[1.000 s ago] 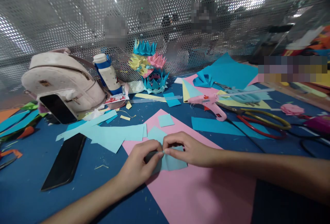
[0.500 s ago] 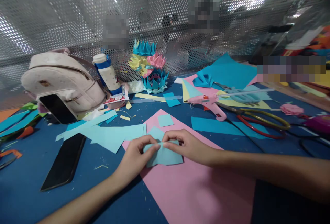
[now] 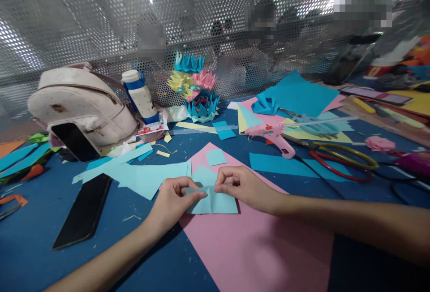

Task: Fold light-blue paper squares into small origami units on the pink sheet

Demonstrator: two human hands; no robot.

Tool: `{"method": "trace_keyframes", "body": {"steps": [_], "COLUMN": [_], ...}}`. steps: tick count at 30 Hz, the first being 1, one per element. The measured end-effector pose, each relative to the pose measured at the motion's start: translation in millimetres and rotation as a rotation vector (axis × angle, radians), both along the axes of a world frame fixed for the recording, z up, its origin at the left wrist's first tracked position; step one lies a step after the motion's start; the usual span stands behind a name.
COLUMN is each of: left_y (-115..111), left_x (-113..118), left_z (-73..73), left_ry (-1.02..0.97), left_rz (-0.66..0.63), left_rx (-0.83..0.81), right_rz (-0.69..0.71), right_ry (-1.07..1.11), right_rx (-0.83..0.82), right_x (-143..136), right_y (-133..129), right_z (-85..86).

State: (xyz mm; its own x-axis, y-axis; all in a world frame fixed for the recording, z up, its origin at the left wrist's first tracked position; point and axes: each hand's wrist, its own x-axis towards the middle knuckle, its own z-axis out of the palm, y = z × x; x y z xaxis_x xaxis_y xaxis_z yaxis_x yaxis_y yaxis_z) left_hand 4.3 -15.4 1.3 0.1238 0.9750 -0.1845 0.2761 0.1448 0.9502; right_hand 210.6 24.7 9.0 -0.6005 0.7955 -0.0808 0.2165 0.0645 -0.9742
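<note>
Craft workspace, with glue gun [image 3: 273, 134], paper flowers [image 3: 203, 106], paper scraps [image 3: 143, 180].

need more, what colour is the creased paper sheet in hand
Head view: the creased paper sheet is pale aqua.

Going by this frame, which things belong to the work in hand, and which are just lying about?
Belongs, it seems:
creased light-blue paper, pinched by the left hand, with the right hand at its upper edge
large pink sheet beneath

Just lying about, apparently:
backpack with a phone propped against it
blue-and-white bottle
pink glue gun, untouched
</note>
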Motion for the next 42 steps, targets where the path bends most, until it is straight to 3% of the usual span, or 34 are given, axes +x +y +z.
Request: {"method": "trace_keyframes", "body": {"steps": [8,14,19,32,35,39,42], "left_y": [1,2,2,3,3,2,-2], "left_x": [-1,0,-2,-7,-5,-2,0], "left_z": [0.8,6.9,12.1,7.7,6.0,1.9,1.8], "left_ry": [-0.106,-0.274,-0.279,-0.236,-0.234,-0.113,0.002], "left_rz": [-0.017,0.040,-0.053,0.084,0.029,0.002,-0.039], "left_rx": [-0.030,-0.091,-0.125,-0.111,-0.094,0.002,0.120], "right_rz": [-0.018,0.004,-0.054,-0.197,-0.140,-0.025,0.006], "right_ry": [0.005,0.082,0.069,0.113,0.152,0.070,0.010], "right_rx": [0.042,-0.134,-0.119,-0.094,-0.019,0.204,0.218], "right_x": [1,2,2,5,5,4,4], "right_y": [1,0,2,10,11,10,7], "right_z": [-0.8,2.4,3.9,-4.5,-4.0,-1.2,0.9]}}
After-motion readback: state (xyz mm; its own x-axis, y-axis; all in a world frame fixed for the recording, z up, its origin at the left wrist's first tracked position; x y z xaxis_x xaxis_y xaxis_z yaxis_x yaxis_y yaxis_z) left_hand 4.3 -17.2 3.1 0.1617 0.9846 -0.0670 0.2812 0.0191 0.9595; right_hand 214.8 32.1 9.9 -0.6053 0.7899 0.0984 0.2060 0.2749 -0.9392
